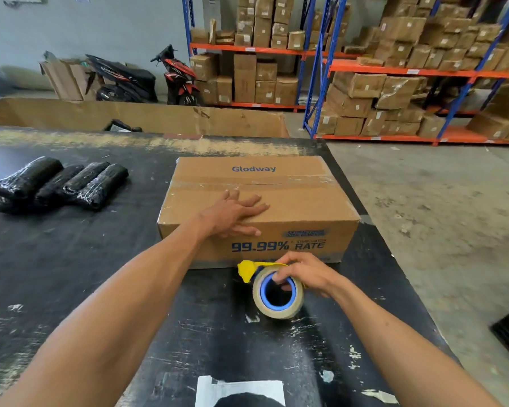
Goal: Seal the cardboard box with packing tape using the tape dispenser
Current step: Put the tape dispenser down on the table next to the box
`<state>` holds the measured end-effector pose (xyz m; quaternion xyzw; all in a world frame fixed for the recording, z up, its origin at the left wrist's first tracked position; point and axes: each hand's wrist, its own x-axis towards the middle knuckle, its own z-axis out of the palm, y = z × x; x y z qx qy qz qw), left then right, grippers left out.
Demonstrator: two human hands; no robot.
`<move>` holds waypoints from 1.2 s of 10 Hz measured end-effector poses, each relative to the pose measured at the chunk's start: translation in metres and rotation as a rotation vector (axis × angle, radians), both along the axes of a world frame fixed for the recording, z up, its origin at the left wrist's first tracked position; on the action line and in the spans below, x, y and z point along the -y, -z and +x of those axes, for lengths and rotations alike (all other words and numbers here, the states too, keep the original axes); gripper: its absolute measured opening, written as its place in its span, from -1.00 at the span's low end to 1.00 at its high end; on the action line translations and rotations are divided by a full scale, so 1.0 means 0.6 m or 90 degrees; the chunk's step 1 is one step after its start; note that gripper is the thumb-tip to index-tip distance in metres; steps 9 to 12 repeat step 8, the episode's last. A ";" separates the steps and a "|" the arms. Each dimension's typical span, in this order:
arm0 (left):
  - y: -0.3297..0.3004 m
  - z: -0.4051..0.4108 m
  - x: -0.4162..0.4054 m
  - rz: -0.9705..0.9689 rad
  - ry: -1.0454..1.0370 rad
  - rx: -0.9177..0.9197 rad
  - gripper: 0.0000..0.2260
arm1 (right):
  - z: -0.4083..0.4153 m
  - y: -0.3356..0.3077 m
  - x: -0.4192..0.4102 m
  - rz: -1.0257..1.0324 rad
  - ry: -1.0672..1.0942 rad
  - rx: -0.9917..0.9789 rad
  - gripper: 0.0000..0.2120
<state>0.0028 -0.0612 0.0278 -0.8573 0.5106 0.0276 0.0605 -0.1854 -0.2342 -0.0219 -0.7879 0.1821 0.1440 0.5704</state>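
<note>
Cardboard box (291, 201) sits near worktop's (71, 259) far right edge, top seam already taped. L hand (235, 214) lies flat w/ fingers spread on box's near top edge. R hand (303, 273) grips tape dispenser (272, 284), yellow w/ tape roll, on worktop just beside box's front face. Black wrapped bundles (59, 183) lie toward far left.

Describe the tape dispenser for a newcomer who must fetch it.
On the black worktable, look just in front of the brown cardboard box. The right hand grips a tan tape roll with blue core; its yellow plastic cutter marks it out.
</note>
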 end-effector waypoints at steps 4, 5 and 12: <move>0.009 0.012 -0.009 -0.043 0.035 -0.001 -0.33 | 0.038 0.068 -0.020 -0.192 -0.062 0.022 -0.76; 0.007 0.020 -0.013 -0.052 0.035 -0.009 -0.32 | 0.031 0.067 -0.021 -0.233 -0.039 0.063 -0.56; 0.010 0.010 -0.018 -0.048 0.069 0.125 -0.29 | -0.217 0.054 -0.109 -0.144 0.491 0.401 -0.80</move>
